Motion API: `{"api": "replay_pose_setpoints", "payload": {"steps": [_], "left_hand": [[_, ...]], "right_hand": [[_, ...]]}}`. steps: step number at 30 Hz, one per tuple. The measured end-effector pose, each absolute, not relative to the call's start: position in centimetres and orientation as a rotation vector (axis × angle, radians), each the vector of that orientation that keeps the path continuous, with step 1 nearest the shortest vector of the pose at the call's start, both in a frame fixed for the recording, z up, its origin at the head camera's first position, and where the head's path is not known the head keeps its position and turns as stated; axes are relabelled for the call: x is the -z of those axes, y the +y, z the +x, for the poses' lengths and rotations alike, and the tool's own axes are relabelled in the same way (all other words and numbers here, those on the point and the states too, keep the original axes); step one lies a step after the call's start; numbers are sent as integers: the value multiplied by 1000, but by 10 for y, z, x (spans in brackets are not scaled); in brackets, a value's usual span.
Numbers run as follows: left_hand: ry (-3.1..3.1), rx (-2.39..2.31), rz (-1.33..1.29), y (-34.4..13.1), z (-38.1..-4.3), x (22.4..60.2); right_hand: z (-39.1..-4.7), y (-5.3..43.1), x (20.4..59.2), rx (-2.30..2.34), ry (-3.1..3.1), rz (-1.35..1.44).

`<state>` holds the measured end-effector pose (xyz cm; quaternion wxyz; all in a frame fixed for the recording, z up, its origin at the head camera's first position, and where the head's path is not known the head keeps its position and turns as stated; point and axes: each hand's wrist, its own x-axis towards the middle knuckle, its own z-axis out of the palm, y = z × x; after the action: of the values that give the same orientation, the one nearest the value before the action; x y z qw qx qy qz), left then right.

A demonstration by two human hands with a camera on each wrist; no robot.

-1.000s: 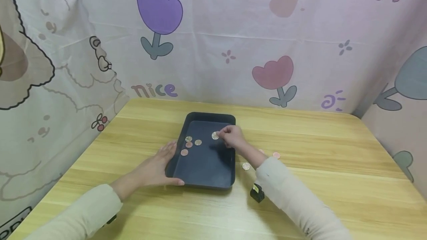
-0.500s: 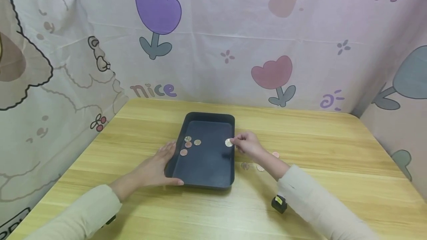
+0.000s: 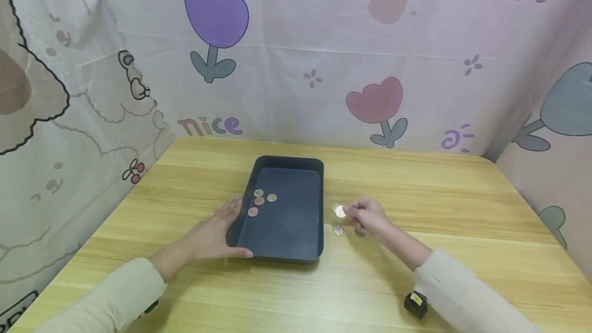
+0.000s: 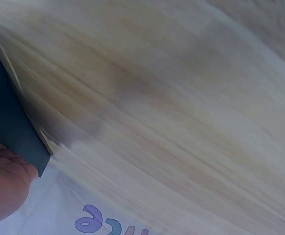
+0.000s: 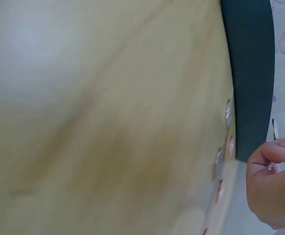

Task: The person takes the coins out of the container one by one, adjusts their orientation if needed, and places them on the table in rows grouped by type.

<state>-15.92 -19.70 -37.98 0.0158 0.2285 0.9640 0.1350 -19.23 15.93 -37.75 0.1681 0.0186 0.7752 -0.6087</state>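
A dark rectangular tray stands on the table, with several coins lying flat in its left half, among them a gold one and a coppery one. My left hand rests against the tray's left side, fingers along the wall and thumb at the front edge. Between thumb and fingertips, my right hand pinches a shiny coin above the table, just right of the tray. In the right wrist view that coin appears edge-on.
Below the right hand, loose coins lie on the table, including a silvery coin and one partly hidden. The wooden table runs back to a printed cloth. A small black device sits at the right wrist.
My right hand has moved right and toward me, from over the tray to above the table beside it, the coin still pinched. My left hand stays at the tray.
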Motion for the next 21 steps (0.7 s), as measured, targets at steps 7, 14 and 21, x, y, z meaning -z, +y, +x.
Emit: {"api": "replay_pose_setpoints", "payload": {"steps": [7,14,21], "left_hand": [[3002,-421,722,-197,-160,380],[2999,-414,716,-197,-160,380],[3002,-406,712,-198,-160,382]], "right_hand": [[-183,187,384,1702,2235,82],[-177,211,389,1676,2248,85],[-169,228,393,1576,2296,94]]}}
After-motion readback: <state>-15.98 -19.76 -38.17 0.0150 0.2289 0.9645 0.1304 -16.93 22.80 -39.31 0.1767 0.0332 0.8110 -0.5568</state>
